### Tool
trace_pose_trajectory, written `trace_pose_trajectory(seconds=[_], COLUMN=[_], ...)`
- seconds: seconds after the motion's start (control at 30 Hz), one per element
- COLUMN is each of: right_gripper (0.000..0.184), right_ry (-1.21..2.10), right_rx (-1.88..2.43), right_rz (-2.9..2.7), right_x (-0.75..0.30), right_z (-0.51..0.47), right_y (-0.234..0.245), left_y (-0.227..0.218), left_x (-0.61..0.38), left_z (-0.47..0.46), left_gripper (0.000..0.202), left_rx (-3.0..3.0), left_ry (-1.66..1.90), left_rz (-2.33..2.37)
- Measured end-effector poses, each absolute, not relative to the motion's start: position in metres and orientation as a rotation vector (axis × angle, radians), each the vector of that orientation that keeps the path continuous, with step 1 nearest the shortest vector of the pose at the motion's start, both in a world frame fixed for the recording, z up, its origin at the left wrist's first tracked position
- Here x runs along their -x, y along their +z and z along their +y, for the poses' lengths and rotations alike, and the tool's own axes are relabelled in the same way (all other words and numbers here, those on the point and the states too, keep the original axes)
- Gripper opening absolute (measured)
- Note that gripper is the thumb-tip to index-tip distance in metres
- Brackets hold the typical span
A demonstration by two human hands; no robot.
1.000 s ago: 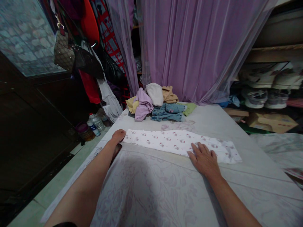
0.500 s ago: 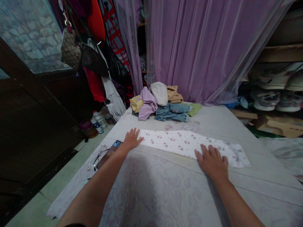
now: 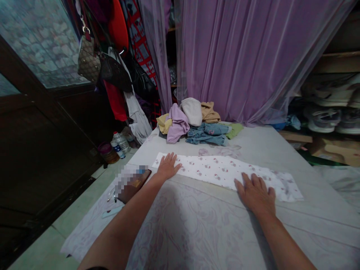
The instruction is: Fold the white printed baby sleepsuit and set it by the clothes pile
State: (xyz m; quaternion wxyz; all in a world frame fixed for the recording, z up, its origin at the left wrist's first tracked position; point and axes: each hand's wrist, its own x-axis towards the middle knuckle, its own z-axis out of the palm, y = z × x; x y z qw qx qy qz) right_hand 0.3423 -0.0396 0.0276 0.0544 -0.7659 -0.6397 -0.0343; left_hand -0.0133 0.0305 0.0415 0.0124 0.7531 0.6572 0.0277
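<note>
1. Pale floral bed sheet (image 3: 317,221) carries a long, narrow strip of thin white cotton (image 3: 225,174), flat, printed with small pink motifs, its right end smudged.
2. Left hand (image 3: 168,167) lies open on the strip's left end, fingers spread; right hand (image 3: 255,195) lies open across its lower edge, neither gripping.
3. Farther off, a heap of crumpled clothes (image 3: 180,125) and denim jeans (image 3: 206,135) sits before a lilac curtain (image 3: 239,56) (sheer, gauzy mesh).

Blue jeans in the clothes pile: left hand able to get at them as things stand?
Probably yes. The left hand rests on the white printed cloth strip, and the blue jeans lie just beyond it. Only that flat strip lies between, so the way looks free, with a forward stretch.
</note>
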Motion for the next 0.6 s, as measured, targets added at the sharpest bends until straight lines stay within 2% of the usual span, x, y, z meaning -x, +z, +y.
trace_pose_trajectory(seconds=[0.33, 0.6], right_gripper=[0.068, 0.065], right_ry=[-0.104, -0.085], right_rx=[2.395, 2.394], right_rz=[-1.935, -1.917], right_x=[-0.339, -0.339], right_z=[-0.04, -0.04], right_y=[0.032, 0.031], left_y=[0.034, 0.034], left_x=[0.03, -0.005], left_z=[0.026, 0.015], left_gripper=[0.066, 0.064], left_rx=[-2.342, -2.382], left_ry=[0.06, 0.117], left_rz=[2.198, 2.117])
